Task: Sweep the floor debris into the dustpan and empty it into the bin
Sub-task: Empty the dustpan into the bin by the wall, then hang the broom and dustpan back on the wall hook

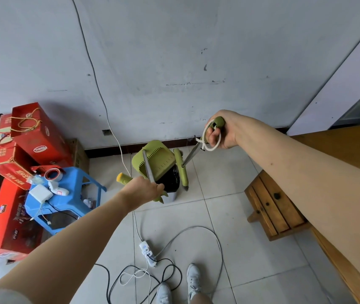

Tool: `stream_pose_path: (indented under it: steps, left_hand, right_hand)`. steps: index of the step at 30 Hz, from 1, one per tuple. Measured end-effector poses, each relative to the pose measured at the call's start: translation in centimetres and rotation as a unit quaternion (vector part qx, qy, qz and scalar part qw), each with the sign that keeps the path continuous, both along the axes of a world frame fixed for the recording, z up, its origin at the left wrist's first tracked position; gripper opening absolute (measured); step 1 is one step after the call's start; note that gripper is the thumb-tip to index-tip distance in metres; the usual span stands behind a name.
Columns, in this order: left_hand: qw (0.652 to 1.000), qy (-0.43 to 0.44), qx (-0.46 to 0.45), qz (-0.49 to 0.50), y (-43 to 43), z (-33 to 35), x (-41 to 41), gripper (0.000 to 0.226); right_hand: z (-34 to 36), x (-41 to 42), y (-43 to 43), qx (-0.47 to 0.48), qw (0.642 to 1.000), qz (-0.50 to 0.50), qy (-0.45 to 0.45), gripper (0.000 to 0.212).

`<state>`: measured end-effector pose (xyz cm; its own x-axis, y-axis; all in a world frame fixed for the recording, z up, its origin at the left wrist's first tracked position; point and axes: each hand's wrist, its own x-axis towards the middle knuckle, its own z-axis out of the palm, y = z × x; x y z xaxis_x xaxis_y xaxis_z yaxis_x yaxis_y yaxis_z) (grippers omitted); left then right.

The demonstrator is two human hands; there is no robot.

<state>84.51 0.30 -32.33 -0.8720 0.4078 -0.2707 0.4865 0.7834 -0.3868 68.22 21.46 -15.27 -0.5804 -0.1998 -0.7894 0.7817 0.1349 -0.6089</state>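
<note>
My left hand [142,190] grips the green handle of the dustpan [158,160], whose olive-green scoop is tipped over the small bin [170,183] lined with a black bag by the wall. My right hand [220,132] holds the green top of the broom [182,168], a white cord loop hanging from it. The broom's metal shaft slants down to its green head, which stands on the tiles just right of the bin. No debris is visible on the floor.
A blue plastic stool [69,194] with tape and chargers stands left of the bin, red boxes [27,141] behind it. A power strip [148,253] and looping cables lie near my feet. A wooden bench [275,205] and table are at the right.
</note>
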Motion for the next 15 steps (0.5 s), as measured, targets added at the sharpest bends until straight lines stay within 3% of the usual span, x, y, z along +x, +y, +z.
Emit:
stream_pose_path:
  steps: [5,10,15]
  left_hand:
    - [0.991,0.075,0.048,0.104,-2.8,3.6,-0.8,0.023]
    - [0.946,0.209,0.173,0.176,-5.2,8.8,-2.5,0.032]
    - [0.921,0.274,0.207,0.185,-6.3,13.5,-4.8,0.032]
  right_hand:
    - [1.8,0.3,-1.9,0.005,1.000,-0.017,0.018,0.023]
    - [5.2,1.2,-4.5,0.001,0.997,0.045,0.055,0.016]
    - [10.3,1.8,-7.8,-0.056,0.983,0.125,0.122,0.036]
